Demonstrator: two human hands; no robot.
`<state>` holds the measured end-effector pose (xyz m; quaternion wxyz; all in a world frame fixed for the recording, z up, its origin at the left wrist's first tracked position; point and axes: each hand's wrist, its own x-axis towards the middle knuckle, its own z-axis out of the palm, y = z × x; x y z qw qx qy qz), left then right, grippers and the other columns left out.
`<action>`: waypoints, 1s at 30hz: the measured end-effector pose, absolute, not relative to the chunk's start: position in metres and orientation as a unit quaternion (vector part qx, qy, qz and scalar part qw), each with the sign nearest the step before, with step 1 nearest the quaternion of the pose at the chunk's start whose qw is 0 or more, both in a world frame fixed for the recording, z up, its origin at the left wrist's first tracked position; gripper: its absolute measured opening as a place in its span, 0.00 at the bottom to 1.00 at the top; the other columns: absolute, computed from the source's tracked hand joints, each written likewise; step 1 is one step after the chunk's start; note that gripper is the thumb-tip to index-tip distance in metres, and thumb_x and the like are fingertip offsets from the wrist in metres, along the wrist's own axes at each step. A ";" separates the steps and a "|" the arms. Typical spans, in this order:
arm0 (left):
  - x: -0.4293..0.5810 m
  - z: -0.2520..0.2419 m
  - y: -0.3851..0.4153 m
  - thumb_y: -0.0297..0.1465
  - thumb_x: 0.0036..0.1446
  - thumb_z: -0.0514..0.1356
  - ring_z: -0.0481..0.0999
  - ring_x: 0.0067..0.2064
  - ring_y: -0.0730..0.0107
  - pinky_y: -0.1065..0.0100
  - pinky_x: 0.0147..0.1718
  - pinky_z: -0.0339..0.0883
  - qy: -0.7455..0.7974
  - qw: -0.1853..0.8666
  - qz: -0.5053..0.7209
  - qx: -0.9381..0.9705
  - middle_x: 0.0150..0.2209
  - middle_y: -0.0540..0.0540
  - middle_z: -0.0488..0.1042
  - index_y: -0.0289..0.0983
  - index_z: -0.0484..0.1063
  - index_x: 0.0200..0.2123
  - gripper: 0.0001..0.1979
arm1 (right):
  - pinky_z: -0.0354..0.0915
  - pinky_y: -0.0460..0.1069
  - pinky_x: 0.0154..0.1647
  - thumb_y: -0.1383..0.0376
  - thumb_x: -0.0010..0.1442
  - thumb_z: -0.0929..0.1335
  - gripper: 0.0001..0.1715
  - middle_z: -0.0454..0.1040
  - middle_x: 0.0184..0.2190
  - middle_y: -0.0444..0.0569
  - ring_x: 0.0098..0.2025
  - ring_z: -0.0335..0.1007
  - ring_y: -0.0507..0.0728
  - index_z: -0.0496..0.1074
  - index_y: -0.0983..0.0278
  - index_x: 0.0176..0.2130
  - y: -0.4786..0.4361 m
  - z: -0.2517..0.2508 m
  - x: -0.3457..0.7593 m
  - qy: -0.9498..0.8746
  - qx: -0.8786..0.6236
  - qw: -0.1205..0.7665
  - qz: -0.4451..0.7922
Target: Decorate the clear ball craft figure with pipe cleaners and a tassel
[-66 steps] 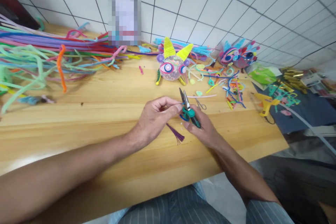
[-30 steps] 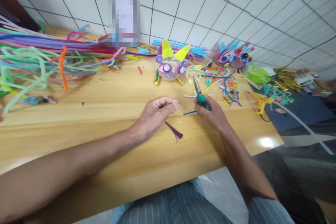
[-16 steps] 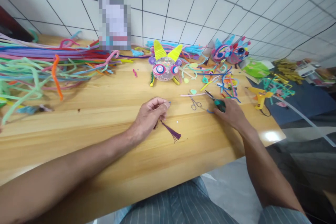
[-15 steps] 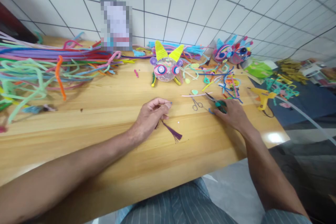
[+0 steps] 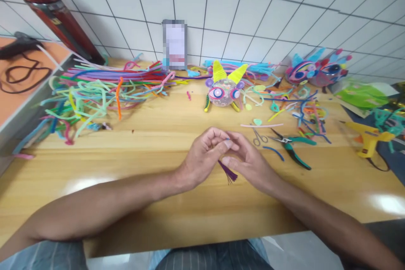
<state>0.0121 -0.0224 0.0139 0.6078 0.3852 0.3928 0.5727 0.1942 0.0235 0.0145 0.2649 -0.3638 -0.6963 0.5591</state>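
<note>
Blue bit in the left hand's pinch
That grip is clamped on it, with only the tip showing; it looks light, soft and bendable, best held near an end. The right hand curls alongside; whether its grip holds anything, I cannot tell. Just below, the tassel, likely limp, shows between the hands.

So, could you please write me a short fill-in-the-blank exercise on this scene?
Of the left hand and right hand, ____ holds the green-handled pliers.
The tassel showing below the hands is coloured ____.
In this view, the hot glue gun lies to the ____ of the pliers.
The big-eyed figure just beyond the hands has pointed horns coloured ____.

Missing words: neither; purple; right; yellow.
</note>
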 end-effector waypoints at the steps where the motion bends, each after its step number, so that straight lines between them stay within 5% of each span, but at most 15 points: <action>1: 0.013 0.015 -0.024 0.48 0.64 0.75 0.84 0.38 0.67 0.66 0.40 0.77 0.397 0.605 0.571 0.388 0.36 0.46 0.85 0.38 0.76 0.40 0.20 | 0.79 0.59 0.63 0.47 0.65 0.79 0.33 0.83 0.61 0.54 0.62 0.82 0.63 0.74 0.55 0.62 0.022 0.008 0.188 -0.673 -0.360 0.276 0.584; 4: 0.014 0.016 -0.025 0.48 0.64 0.74 0.80 0.31 0.70 0.67 0.34 0.77 0.414 0.582 0.567 0.410 0.33 0.49 0.81 0.37 0.76 0.38 0.20 | 0.81 0.53 0.47 0.45 0.64 0.79 0.29 0.86 0.45 0.49 0.45 0.85 0.58 0.76 0.57 0.55 0.022 -0.002 0.182 -0.625 -0.363 0.298 0.624; 8: 0.013 0.015 -0.020 0.52 0.61 0.75 0.77 0.27 0.70 0.67 0.31 0.74 0.402 0.595 0.576 0.390 0.27 0.51 0.77 0.38 0.75 0.38 0.24 | 0.74 0.49 0.30 0.46 0.69 0.75 0.19 0.78 0.27 0.41 0.27 0.76 0.54 0.78 0.59 0.44 0.028 0.006 0.192 -0.641 -0.376 0.263 0.616; 12: 0.010 0.009 -0.012 0.52 0.59 0.76 0.75 0.31 0.71 0.67 0.35 0.72 0.427 0.573 0.579 0.392 0.28 0.51 0.77 0.38 0.75 0.35 0.24 | 0.71 0.48 0.30 0.52 0.72 0.71 0.19 0.80 0.25 0.43 0.25 0.75 0.53 0.76 0.58 0.33 0.036 0.013 0.200 -0.716 -0.389 0.267 0.514; 19: 0.006 0.000 -0.007 0.53 0.60 0.73 0.69 0.31 0.73 0.68 0.33 0.66 0.456 0.568 0.556 0.400 0.32 0.49 0.78 0.37 0.76 0.35 0.24 | 0.67 0.49 0.31 0.55 0.74 0.67 0.21 0.77 0.22 0.42 0.25 0.74 0.53 0.77 0.58 0.30 0.045 0.013 0.207 -0.792 -0.389 0.264 0.390; 23: 0.006 -0.002 -0.007 0.52 0.63 0.72 0.67 0.31 0.73 0.68 0.35 0.65 0.462 0.548 0.558 0.418 0.29 0.51 0.75 0.37 0.76 0.33 0.23 | 0.73 0.51 0.34 0.56 0.72 0.70 0.11 0.85 0.31 0.45 0.31 0.81 0.57 0.82 0.57 0.44 0.045 0.009 0.207 -0.772 -0.408 0.287 0.394; 25: 0.006 -0.003 -0.009 0.53 0.62 0.73 0.70 0.32 0.72 0.67 0.38 0.67 0.453 0.550 0.561 0.421 0.29 0.51 0.75 0.37 0.77 0.32 0.24 | 0.77 0.51 0.37 0.56 0.68 0.73 0.15 0.87 0.38 0.46 0.37 0.85 0.58 0.81 0.56 0.52 0.043 0.005 0.205 -0.748 -0.411 0.307 0.421; 30: 0.008 -0.006 -0.011 0.55 0.58 0.77 0.74 0.33 0.71 0.65 0.38 0.70 0.433 0.570 0.570 0.405 0.31 0.49 0.78 0.37 0.78 0.32 0.27 | 0.79 0.52 0.39 0.55 0.66 0.75 0.17 0.86 0.35 0.45 0.36 0.85 0.58 0.79 0.56 0.53 0.039 -0.004 0.199 -0.706 -0.382 0.306 0.513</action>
